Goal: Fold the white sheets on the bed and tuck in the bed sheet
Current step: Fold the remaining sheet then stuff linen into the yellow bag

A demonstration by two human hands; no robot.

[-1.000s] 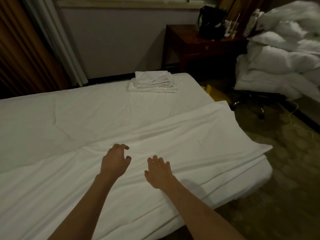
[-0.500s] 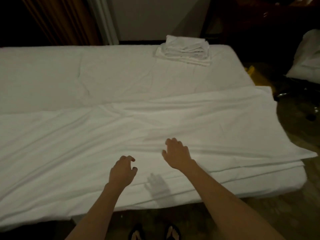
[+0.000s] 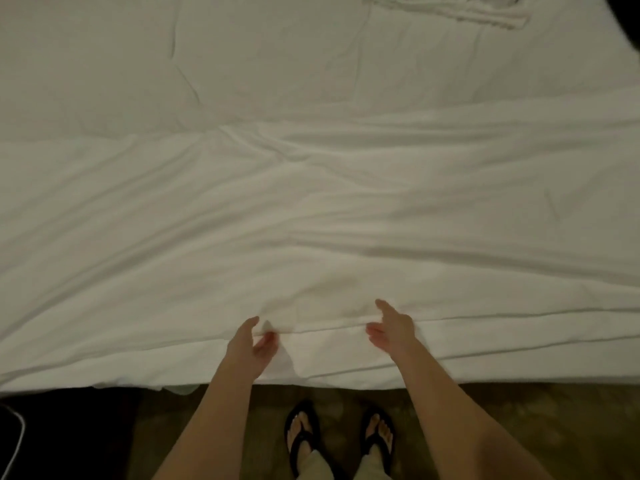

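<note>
so I'm now leaning right over the bed's near edge (image 3: 346, 379), where my left hand (image 3: 251, 344) and right hand (image 3: 393, 329), hovering a moment ago, are pinching the loose white sheet (image 3: 346, 237)'s hem, meaning I'm starting the fold.

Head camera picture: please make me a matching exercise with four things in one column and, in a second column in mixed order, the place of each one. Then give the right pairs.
Things:
1. left hand
2. right hand
3. folded stack of white cloth
4. black sandals

Places:
A. at the far side of the bed, cut by the top of the picture
B. on the floor, in front of the bed
C. at the near edge of the loose sheet, on the person's right
D. at the same near edge, on the person's left, pinching the cloth

Pairs: 1-D, 2-C, 3-A, 4-B
</note>
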